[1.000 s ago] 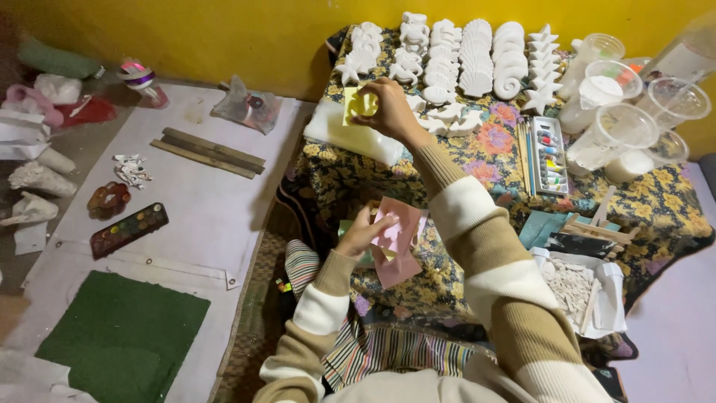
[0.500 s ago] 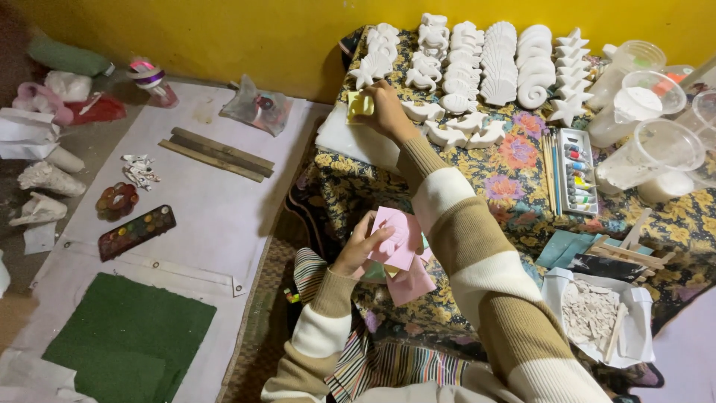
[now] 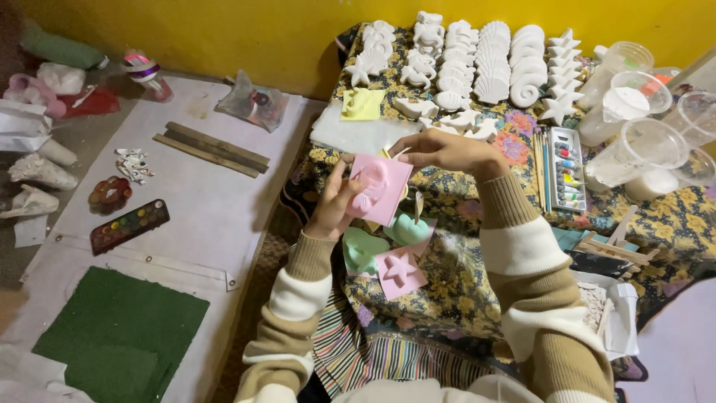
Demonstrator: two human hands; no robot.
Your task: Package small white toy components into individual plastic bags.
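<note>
While left hand [image 3: 339, 201] pinches pink mould [image 3: 379, 189], right hand [image 3: 440, 149] grips its top edge.

Low table [image 3: 462, 291] under a flowered yellow cloth. Along its far edge, rows of white plaster figures [image 3: 477, 60]: shells, stars, seahorses. At far left corner, a yellow mould [image 3: 362, 104] beside a white sheet [image 3: 358, 136]. Toward the right edge, a paint set [image 3: 567, 158] with brushes [image 3: 540, 168], then clear plastic cups [image 3: 634, 149]. Near the front edge, a green mould [image 3: 362, 250], a pink star mould [image 3: 400, 272]. Wooden sticks [image 3: 611, 246] at right.
</note>
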